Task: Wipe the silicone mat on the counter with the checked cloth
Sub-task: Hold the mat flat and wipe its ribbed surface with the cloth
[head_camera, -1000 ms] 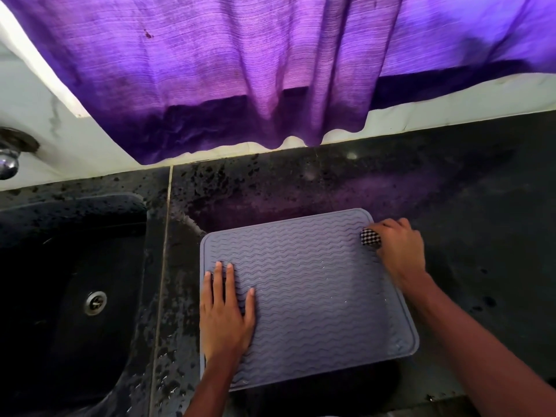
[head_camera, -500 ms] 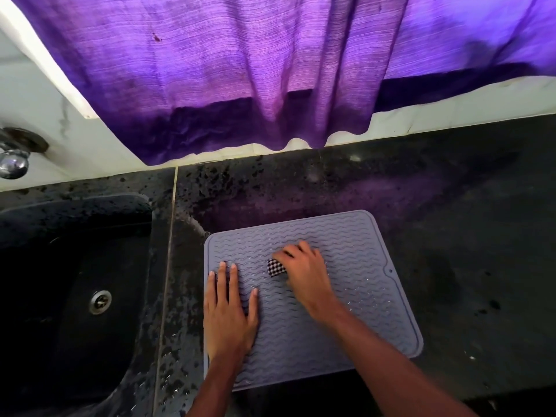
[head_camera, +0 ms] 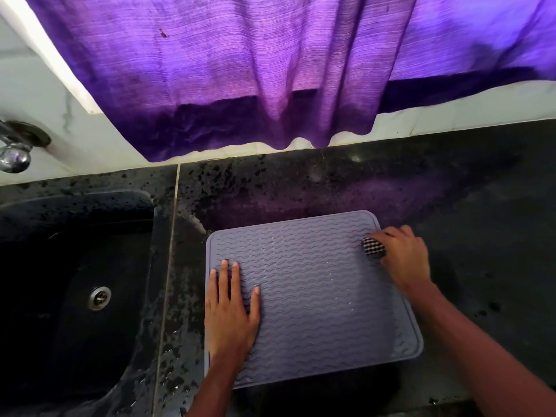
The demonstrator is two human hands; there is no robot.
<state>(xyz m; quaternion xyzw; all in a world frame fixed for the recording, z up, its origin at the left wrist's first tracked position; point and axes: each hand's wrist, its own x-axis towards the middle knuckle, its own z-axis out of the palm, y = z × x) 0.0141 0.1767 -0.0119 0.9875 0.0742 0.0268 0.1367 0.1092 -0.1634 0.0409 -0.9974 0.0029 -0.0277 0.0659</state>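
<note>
One checked cloth [head_camera: 373, 247] seemingly straddles the right edge of the mat [head_camera: 316, 281].

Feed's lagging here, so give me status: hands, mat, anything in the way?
Left hand flat on mat, pinning it. Right hand grips checked cloth at mat's right edge. No obstacle on mat; few pale specks, maybe droplets.

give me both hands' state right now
Left hand: open, flat on the silicone mat.
Right hand: closed, gripping the checked cloth.
</note>
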